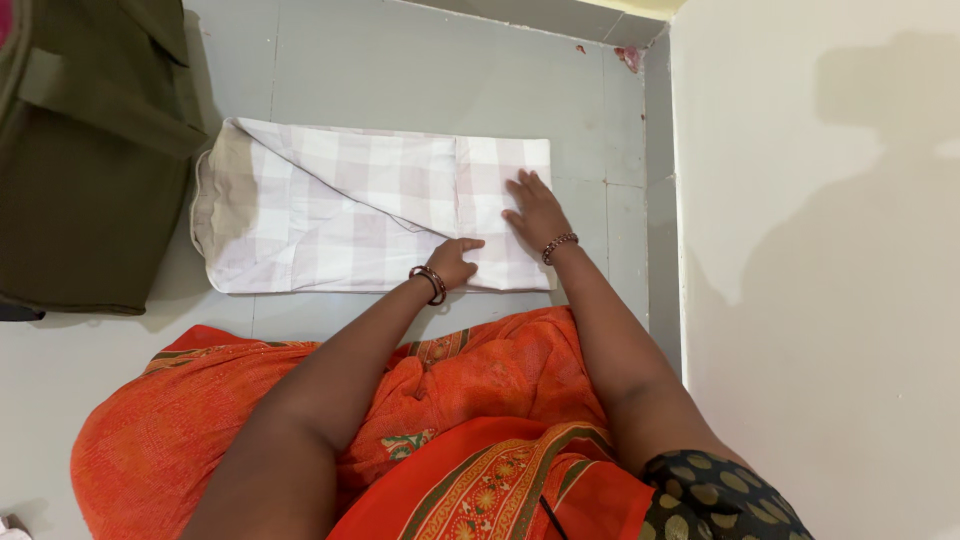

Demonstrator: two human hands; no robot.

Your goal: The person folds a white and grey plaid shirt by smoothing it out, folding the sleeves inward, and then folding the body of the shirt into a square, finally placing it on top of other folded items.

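You're in a home, prob. a bedroom or living-room corner: grey tiled floor w/ grout lines, plain cream painted wall on the right. You're sitting on the floor itself, a checked cloth spread flat on it, an olive-green fabric bag beside.

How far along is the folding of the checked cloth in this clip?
Done: the checked cloth already lies folded into a long flat band on the grey floor. In hand: the right hand presses flat on its right end, while the left hand rests at the near edge beside it. Left: the band is still long, so further folds across it seem likely.
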